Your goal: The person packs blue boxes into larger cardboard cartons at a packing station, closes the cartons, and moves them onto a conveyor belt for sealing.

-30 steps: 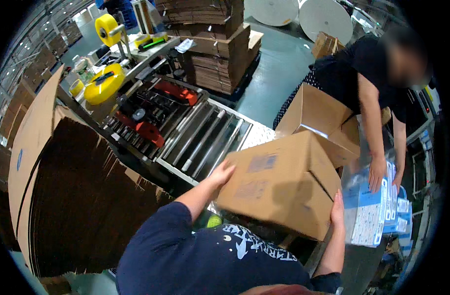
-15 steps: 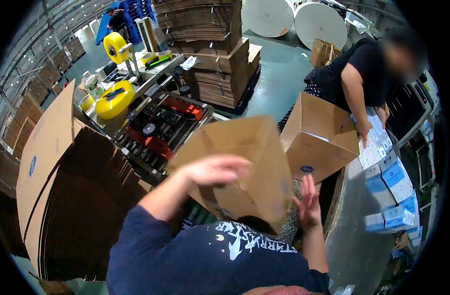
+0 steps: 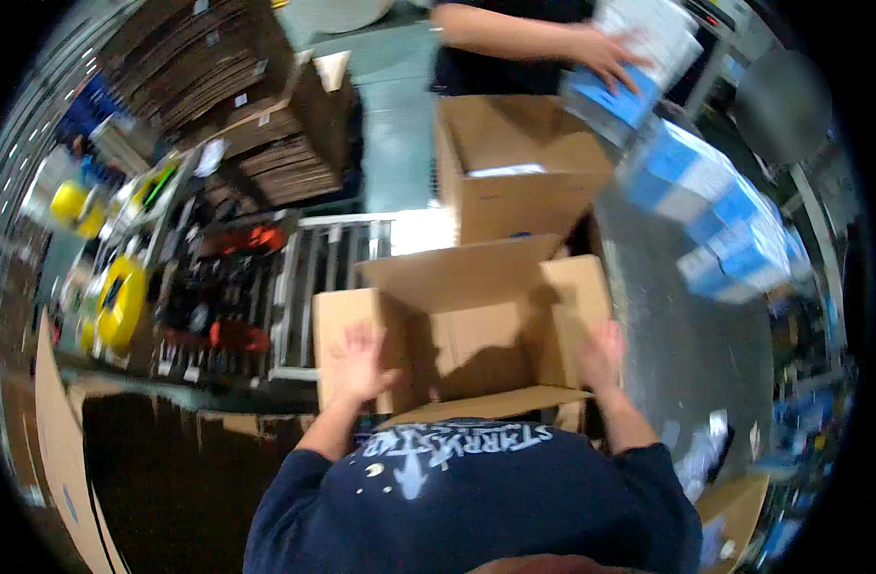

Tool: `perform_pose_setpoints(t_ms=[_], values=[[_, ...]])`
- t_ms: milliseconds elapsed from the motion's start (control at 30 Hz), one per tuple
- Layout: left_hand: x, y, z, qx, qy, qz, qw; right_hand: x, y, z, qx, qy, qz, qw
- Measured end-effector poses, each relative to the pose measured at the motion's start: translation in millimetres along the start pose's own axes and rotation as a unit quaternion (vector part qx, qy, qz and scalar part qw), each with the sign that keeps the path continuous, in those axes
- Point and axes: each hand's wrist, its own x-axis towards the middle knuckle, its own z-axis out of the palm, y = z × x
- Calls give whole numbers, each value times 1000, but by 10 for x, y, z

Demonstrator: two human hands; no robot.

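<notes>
An open brown cardboard box (image 3: pixel 476 330) stands upright right in front of me, its flaps spread and its inside showing nothing. My left hand (image 3: pixel 360 362) presses flat on the box's left flap. My right hand (image 3: pixel 601 354) holds the right flap. Behind it a second open cardboard box (image 3: pixel 514 172) stands, with something pale lying inside. A co-worker's hand (image 3: pixel 605 53) at the top holds a blue and white pack (image 3: pixel 639 57) above that second box.
More blue and white packs (image 3: pixel 734 225) lie on the grey metal table (image 3: pixel 687 354) at the right. A roller conveyor (image 3: pixel 323 287) runs at the left, with yellow tape rolls (image 3: pixel 120 301) beyond. Flattened cardboard (image 3: pixel 161 478) is stacked at the lower left; more stacks (image 3: pixel 228 105) stand at the back.
I have turned the box from closed side up, through a tilt, to open side up in front of me. My view has dropped down onto it. The co-worker now lifts a pack.
</notes>
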Motion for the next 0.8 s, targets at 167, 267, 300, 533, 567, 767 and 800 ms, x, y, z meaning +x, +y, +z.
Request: perform_pose_setpoints(t_ms=[167, 267, 300, 533, 567, 767, 800], values=[[355, -870, 844, -277, 8, -197, 941, -49, -829, 75, 329, -282, -25, 901], [588, -340, 622, -469, -81, -126, 870, 155, -413, 139, 290, -283, -15, 914], [610, -170, 596, -442, -88, -95, 887, 342, -170, -38, 310, -310, -25, 898], [922, 839, 325, -112, -153, 201, 961, 940, 2047, -973, 299, -3, 185, 936], [968, 834, 99, -29, -192, 267, 944, 972, 2308, -1046, 261, 17, 185, 947], [1850, 1343, -62, 249, -367, 363, 819, 1108, 3777, -840, 88, 103, 311, 941], [1647, 2256, -600, 136, -233, 359, 894, 918, 3975, -716, 72, 96, 372, 921]])
